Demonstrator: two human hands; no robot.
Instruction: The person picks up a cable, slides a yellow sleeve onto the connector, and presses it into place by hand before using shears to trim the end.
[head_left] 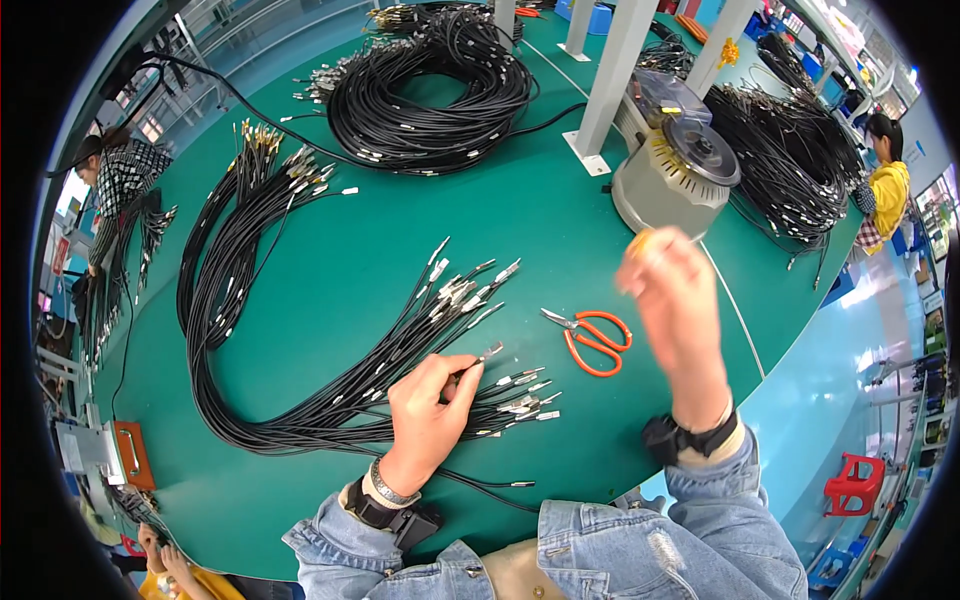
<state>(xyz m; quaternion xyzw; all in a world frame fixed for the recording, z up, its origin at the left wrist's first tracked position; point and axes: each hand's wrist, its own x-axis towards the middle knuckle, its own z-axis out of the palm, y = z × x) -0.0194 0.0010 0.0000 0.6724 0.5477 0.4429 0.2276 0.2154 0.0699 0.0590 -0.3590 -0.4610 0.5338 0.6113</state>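
My left hand (428, 408) is closed in a pinch on a black cable, whose metal-tipped end (490, 352) sticks out past the thumb and finger. Under and around that hand lies a bundle of black cables (290, 418), looping back to the left, with pale connector ends fanned out on both sides of the hand. My right hand (678, 295) is raised at the right, smeared by motion, its fingers bent together. Something yellow-orange shows at its fingertips, too blurred to name. Between the hands lie small scissors (597, 345) with orange handles, blades pointing left.
Behind my right hand stands a round grey machine (655, 190) with a dark lid. Large coils of black cable (430, 100) lie at the back; another coil (785, 160) sits far right. Grey posts (612, 80) rise from the green table (480, 215). Other people work at left and right.
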